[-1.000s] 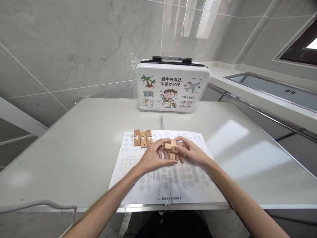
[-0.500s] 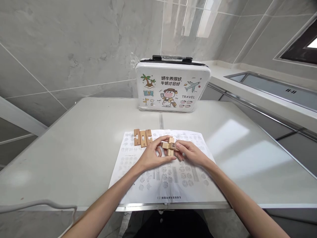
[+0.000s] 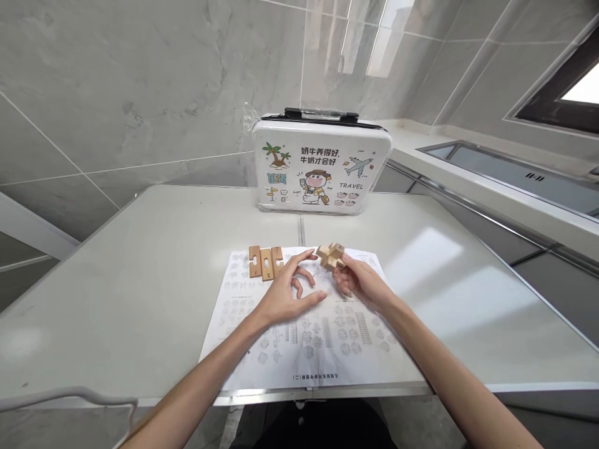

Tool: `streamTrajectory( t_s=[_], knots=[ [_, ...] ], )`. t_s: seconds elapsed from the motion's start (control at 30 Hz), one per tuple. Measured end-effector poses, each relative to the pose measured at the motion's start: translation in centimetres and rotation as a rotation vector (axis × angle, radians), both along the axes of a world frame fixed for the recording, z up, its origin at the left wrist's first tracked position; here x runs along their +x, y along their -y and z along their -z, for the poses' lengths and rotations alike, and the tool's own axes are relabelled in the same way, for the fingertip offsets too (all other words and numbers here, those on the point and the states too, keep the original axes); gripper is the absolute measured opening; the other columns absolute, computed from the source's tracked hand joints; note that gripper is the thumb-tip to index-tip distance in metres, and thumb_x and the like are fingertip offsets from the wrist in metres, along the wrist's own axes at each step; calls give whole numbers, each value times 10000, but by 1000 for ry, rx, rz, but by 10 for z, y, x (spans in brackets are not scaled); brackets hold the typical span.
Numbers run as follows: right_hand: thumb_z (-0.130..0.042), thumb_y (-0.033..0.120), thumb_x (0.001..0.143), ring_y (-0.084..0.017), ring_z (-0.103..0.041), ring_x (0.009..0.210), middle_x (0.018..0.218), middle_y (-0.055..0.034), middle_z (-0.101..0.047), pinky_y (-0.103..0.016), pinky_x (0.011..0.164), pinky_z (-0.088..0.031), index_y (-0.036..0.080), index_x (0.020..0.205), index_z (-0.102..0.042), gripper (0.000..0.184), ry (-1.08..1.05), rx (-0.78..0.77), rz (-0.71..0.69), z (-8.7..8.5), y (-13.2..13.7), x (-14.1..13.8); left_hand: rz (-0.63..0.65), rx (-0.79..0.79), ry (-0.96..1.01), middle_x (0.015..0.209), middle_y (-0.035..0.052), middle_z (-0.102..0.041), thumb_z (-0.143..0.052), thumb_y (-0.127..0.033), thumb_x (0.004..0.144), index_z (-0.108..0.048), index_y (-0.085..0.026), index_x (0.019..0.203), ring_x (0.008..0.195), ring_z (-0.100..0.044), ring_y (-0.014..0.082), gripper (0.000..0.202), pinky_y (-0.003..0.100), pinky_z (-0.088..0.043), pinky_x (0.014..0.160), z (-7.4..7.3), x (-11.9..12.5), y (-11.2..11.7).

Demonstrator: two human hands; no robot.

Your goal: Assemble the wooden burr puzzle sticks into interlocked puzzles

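A small wooden interlocking burr puzzle [image 3: 330, 256], with pale bars crossing one another, is tilted above the sheet. My right hand [image 3: 359, 278] grips it by its right side between thumb and fingers. Just left of it, my left hand [image 3: 292, 290] holds nothing, its thumb and fingers apart and curved. Beyond that hand lie three flat wooden pieces side by side: piece 1 [image 3: 254, 262], piece 2 [image 3: 266, 264] and a third notched piece [image 3: 277, 257], its lower end covered by my fingers. Under both hands spreads a printed instruction sheet [image 3: 271, 368].
A white cartoon travel case [image 3: 290, 199] in clear plastic stands upright at the back of the white table [image 3: 154, 280]. A pale cable [image 3: 70, 393] crosses the front left corner. On the right runs a counter with a glass-topped panel [image 3: 510, 174].
My left hand has let go of the burr puzzle. My right hand has lifted it slightly and turned it. The view has shifted a little.
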State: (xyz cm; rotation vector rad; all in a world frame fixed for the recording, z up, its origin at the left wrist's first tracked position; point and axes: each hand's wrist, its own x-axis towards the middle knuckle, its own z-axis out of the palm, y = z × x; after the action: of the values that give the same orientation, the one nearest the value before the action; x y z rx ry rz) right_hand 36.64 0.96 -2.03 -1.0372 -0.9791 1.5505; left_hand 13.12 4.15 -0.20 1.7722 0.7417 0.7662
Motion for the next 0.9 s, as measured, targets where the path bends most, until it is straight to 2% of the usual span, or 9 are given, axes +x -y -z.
streamTrajectory(
  t_s=[0.07,0.13,0.2,0.27,0.43,0.6,0.73,0.9],
  knots=[
    [-785,596,928,-76,-447,477,679,22,-587,-210,426,-385,165,870,-679,448,-172,-71,110,1,-4,5,-20,7,39,1549,144,-519,-788,-363,901,-420,-316,1557,983,-676,175,753,246,-530,651,2,1,-1],
    [-855,444,914,-60,-423,476,667,49,-542,-171,403,-381,169,919,-668,333,-355,-115,190,4,-8,10,-36,20,37,1541,141,-522,-753,-351,932,-450,-314,1529,1002,-684,176,670,249,-530,657,2,2,-1],
    [-859,303,923,-55,-412,471,658,69,-502,-148,400,-409,179,957,-648,247,-505,-149,246,7,-10,15,-33,34,18,1505,138,-549,-727,-349,955,-499,-300,1486,985,-689,171,581,262,-539,680,2,1,-2],
    [-822,226,949,-53,-411,468,661,77,-475,-132,403,-437,192,971,-620,205,-589,-174,275,11,-13,19,-18,48,9,1479,136,-565,-716,-349,962,-543,-284,1437,966,-689,168,510,271,-545,688,1,1,-1],
    [-713,180,1011,-55,-456,484,698,68,-482,-104,403,-466,215,1007,-565,152,-678,-201,296,19,-16,28,5,71,3,1415,130,-597,-714,-335,954,-587,-262,1369,938,-688,164,439,264,-531,663,-1,2,0],
    [-648,160,1031,-60,-451,471,659,86,-415,-95,414,-480,229,1015,-548,122,-719,-207,275,20,-14,35,17,61,1,1376,115,-626,-713,-345,954,-596,-264,1344,913,-695,157,416,255,-519,655,-2,1,0],
    [-690,154,996,-72,-442,487,641,85,-399,-98,430,-480,234,995,-564,149,-699,-188,248,19,-12,40,34,59,-9,1354,111,-647,-712,-362,957,-599,-258,1332,898,-688,155,406,251,-512,647,-2,0,-1],
    [-738,205,957,-106,-400,488,653,67,-411,-168,407,-471,243,976,-608,137,-617,-159,216,20,-11,44,44,60,-16,1307,116,-674,-710,-368,955,-596,-237,1339,864,-682,149,421,251,-512,645,0,0,-2]
  ],
)
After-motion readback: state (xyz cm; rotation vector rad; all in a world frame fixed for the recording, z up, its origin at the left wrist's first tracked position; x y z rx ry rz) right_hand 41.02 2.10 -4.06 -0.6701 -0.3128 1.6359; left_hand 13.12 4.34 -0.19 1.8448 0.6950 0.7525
